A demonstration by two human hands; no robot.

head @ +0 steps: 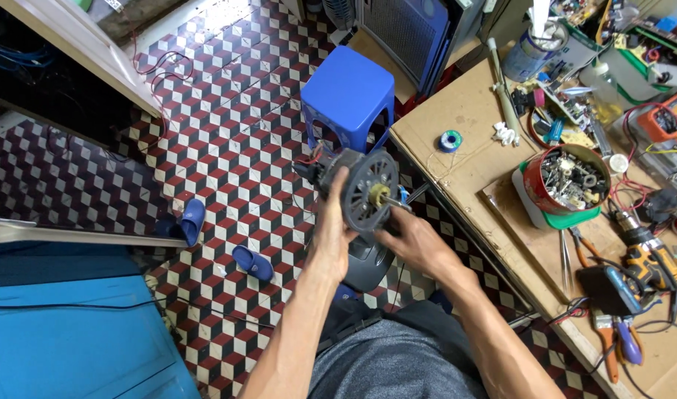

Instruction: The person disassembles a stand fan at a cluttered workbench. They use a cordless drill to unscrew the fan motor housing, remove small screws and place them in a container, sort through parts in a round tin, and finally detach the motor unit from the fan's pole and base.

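Note:
A dark grey round fan motor [366, 188] with a slotted face and a brass hub is held up over the tiled floor. My left hand [333, 229] grips its left rim, thumb on the front face. My right hand [412, 240] is under the motor's lower right, fingers reaching toward the brass hub and a thin shaft that sticks out to the right. Red and black wires hang from the back of the motor.
A blue plastic stool [348, 92] stands just beyond the motor. A cardboard-covered workbench [464, 125] on the right holds a red tin of metal parts [567, 177], a solder spool [450, 140], a drill [645, 251] and pliers [612, 343]. Two blue slippers [251, 262] lie on the floor.

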